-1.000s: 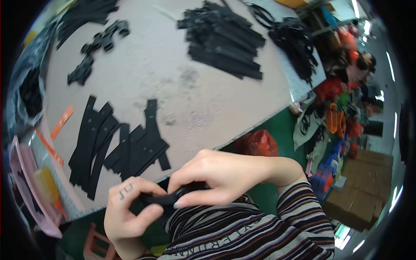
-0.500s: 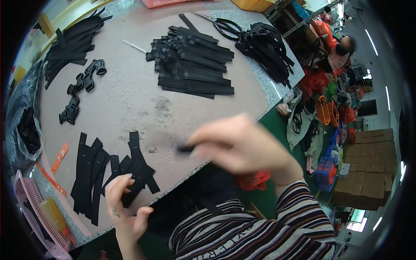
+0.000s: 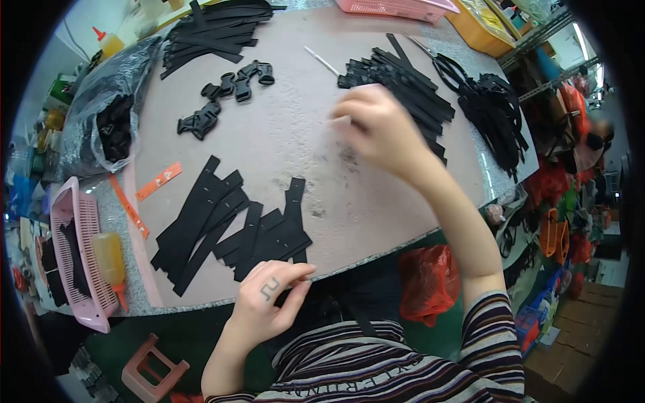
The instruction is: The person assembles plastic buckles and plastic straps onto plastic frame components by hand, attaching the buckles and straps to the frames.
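My left hand (image 3: 271, 295), its fingers bent and thumb near the index fingertip, is at the table's front edge; no object shows in it. Just beyond it is a loose group of flat black straps (image 3: 265, 240), some with small pale marks. More black straps (image 3: 195, 225) lie fanned out to their left. My right hand (image 3: 379, 127) is over the table with fingers curled and fingertips blurred; I cannot tell what they hold. It overlaps the left side of a stacked pile of black straps (image 3: 420, 97). Black plastic buckles (image 3: 199, 122) lie at the left middle of the table.
Scissors (image 3: 447, 72) lie beside a black strap bundle (image 3: 494, 111) at right. Further straps (image 3: 218, 30) and a white stick (image 3: 322, 62) are at the back. A plastic bag (image 3: 101, 114), orange strips (image 3: 159, 181), pink basket (image 3: 101, 269) and glue bottle (image 3: 109, 258) line the left side.
My view has swung left. The right hand has moved away from the front edge to beside the stacked pile; the dark item at its fingertips no longer shows. My left hand's spread fingers have closed together.
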{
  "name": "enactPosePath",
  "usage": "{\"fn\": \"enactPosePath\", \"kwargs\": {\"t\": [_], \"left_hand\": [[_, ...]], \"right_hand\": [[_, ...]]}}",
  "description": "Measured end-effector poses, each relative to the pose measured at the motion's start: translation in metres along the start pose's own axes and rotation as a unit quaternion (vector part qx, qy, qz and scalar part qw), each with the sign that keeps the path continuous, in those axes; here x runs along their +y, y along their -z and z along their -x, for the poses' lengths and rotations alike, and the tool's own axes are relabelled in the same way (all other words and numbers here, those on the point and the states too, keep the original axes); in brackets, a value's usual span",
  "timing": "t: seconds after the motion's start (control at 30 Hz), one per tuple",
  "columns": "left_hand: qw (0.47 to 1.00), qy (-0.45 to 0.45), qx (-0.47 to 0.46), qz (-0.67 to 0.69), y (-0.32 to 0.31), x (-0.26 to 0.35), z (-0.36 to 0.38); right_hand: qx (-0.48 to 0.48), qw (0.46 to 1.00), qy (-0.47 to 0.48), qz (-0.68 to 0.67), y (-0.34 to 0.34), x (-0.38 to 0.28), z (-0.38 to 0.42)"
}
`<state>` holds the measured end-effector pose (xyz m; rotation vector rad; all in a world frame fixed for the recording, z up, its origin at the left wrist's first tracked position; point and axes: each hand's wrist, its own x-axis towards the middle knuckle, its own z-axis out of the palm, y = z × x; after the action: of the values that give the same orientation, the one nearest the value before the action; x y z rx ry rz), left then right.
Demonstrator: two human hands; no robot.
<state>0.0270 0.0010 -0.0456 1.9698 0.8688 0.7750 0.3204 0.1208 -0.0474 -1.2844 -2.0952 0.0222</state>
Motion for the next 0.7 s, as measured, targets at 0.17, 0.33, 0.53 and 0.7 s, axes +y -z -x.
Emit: {"fn": "enactPosePath", "kwargs": {"t": [0.17,0.33,0.53,0.7], "left_hand": [[0.999,-0.023,0.011,-0.02,0.0,0.003,-0.001],[0.999,0.004,0.045,-0.01,0.008,-0.004,0.017],[0.987,0.044,0.136,-0.077,0.031,-0.017,0.018],[0.934,0.123,0.232,-0.242,0.069,-0.04,-0.019]], "right_hand": [[0.052,0.999,0.007,-0.014,-0.109,-0.03,-0.079],[-0.045,0.987,0.058,0.145,-0.135,-0.016,-0.102],[-0.056,0.974,-0.156,-0.153,-0.068,-0.052,-0.055],[-0.158,0.649,-0.373,-0.644,-0.029,-0.082,0.006]]}}
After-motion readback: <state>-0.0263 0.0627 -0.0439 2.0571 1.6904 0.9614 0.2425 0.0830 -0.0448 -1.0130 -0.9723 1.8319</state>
